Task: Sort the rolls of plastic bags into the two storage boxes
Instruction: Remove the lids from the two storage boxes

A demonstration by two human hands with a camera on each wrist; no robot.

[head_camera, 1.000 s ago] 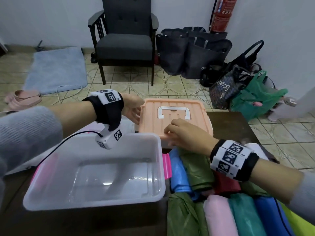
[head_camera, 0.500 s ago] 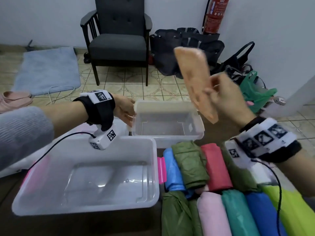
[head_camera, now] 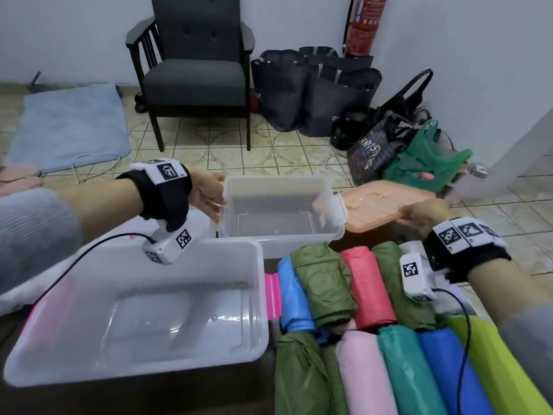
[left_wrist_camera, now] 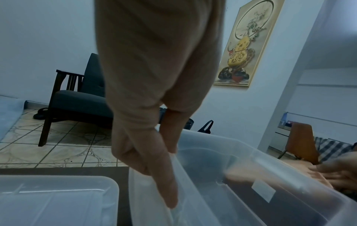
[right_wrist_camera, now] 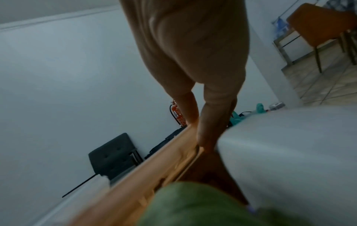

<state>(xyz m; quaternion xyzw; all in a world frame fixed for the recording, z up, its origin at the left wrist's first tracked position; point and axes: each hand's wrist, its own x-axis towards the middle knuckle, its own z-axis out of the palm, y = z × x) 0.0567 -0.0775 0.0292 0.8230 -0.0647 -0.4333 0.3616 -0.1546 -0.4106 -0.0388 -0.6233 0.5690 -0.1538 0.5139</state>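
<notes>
Two clear storage boxes stand without lids on the dark table: a large one (head_camera: 143, 310) near me and a smaller one (head_camera: 281, 217) behind it. My left hand (head_camera: 209, 196) grips the small box's left rim (left_wrist_camera: 173, 175), thumb inside and fingers (left_wrist_camera: 166, 183) outside. My right hand (head_camera: 425, 215) holds the peach lid (head_camera: 386, 205) by its near edge, flat, just right of the small box; the lid (right_wrist_camera: 154, 172) is blurred in the right wrist view. Several rolls of plastic bags (head_camera: 368, 310) in green, red, blue, pink, teal and yellow-green lie at the front right.
A pink latch (head_camera: 273, 295) sticks out from the large box's right side. A white cloth (head_camera: 449, 304) lies right of the rolls. Beyond the table are a dark armchair (head_camera: 194, 70), black bags (head_camera: 314, 91), a green bag (head_camera: 425, 157) and a fire extinguisher (head_camera: 365, 25).
My right hand lifted the peach lid off the small box, swung it up on edge, then lowered it flat to the box's right. My left hand stayed on the box's left rim.
</notes>
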